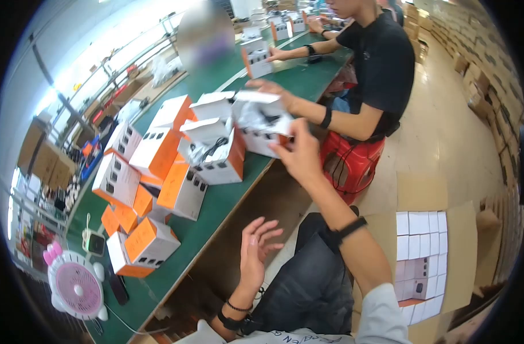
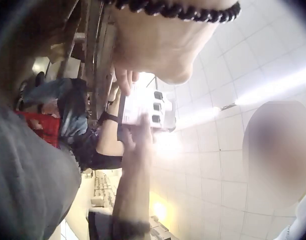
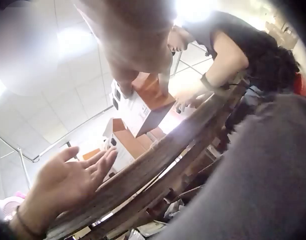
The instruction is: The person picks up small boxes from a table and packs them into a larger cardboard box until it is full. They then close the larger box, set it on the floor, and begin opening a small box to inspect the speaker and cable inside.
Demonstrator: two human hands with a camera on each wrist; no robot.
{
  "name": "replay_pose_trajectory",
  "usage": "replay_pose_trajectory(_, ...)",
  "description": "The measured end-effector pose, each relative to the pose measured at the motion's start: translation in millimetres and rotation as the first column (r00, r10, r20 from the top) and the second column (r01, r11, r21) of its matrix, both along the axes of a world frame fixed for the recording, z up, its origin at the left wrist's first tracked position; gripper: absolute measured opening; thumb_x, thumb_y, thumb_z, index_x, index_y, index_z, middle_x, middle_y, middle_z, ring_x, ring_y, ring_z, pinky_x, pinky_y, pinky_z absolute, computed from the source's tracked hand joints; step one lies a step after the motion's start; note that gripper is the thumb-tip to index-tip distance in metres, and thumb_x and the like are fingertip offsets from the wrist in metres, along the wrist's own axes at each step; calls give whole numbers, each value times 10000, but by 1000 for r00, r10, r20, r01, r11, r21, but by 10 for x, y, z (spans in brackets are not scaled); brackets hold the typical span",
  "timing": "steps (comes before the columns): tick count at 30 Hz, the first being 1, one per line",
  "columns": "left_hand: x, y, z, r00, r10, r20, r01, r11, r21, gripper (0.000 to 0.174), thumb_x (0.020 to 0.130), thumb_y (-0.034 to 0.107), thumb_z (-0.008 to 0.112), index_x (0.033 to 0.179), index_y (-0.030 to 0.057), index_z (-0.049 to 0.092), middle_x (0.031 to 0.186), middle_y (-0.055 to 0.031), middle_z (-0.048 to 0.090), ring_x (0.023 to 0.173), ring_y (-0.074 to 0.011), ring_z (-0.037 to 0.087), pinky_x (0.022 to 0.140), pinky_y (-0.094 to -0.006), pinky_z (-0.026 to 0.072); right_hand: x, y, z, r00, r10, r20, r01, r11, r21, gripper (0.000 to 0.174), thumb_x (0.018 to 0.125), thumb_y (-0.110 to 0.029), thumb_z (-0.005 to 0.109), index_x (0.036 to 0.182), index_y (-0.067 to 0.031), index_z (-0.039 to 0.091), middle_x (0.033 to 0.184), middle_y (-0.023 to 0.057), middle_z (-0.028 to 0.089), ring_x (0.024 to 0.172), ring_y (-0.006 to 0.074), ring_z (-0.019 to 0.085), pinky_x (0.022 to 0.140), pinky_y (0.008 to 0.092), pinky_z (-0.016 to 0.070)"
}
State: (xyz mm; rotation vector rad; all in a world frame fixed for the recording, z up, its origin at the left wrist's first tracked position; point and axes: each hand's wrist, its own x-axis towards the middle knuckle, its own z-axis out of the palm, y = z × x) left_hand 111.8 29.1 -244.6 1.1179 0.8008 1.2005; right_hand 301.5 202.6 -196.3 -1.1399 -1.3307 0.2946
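Note:
My right hand [image 1: 301,150] grips an open-topped white and orange box [image 1: 256,137] by its near corner, at the edge of the green table. Inside this box are whitish contents and a dark item. The right wrist view shows thumb and fingers on either side of the carton's orange side [image 3: 155,95]. Palm up with fingers spread, my left hand [image 1: 256,252] hangs over my lap and holds nothing. Beside the gripped box stands another open box [image 1: 216,163] with a black cable and clear bag inside. A neighbour's hand [image 1: 273,92] is just behind the gripped box.
Several closed white and orange boxes [image 1: 153,152] are piled on the green table [image 1: 201,235]. A pink fan [image 1: 75,286] stands at the near left end. At right, a large carton [image 1: 459,258] holds packed boxes. The neighbour sits on a red stool [image 1: 353,163].

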Motion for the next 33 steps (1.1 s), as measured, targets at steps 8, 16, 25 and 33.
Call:
replay_pose_trajectory(8, -70, -231, -209, 996, 7, -85, -17, 994, -109, 530, 1098, 466, 356, 1422, 52, 429, 1304, -169, 605, 1115, -265, 647, 856, -374, 558, 402, -1434, -229, 986, 55, -155, -80, 984, -160, 345, 894, -77, 731, 1117, -31, 470, 1258, 222, 668, 1210, 350, 658, 973, 418, 555)
replay_pose_trajectory(16, 120, -366, -603, 955, -235, -182, 203, 963, -178, 467, 1107, 399, 348, 1347, 17, 466, 1131, -126, 641, 991, -198, 649, 814, -306, 492, 2754, -4269, -1853, 511, -758, 406, 809, 264, -525, 460, 789, -207, 818, 1123, -31, 555, 1006, 129, 668, 898, 229, 670, 809, 378, 569)
replay_pose_trajectory(25, 319, -338, -375, 904, -353, -241, 344, 936, -79, 444, 1102, 373, 385, 1323, -5, 459, 1085, -134, 643, 955, -196, 645, 810, -305, 485, 2350, -4000, -2406, 527, -243, 814, 839, 303, -453, 849, 752, -102, 767, 1515, -330, 470, 1617, 247, 271, 1431, 499, 327, 1145, 574, 365)
replay_pose_trajectory(33, 253, -481, -493, 918, -335, -211, 322, 942, -94, 419, 1105, 352, 395, 1320, 0, 470, 1105, -128, 655, 980, -201, 652, 829, -317, 503, 2366, -4497, -2267, 571, 22, 821, 727, 452, -517, 671, 775, 15, 653, 1413, -170, 560, 1707, 130, 161, 1544, 451, 156, 1169, 613, 306)
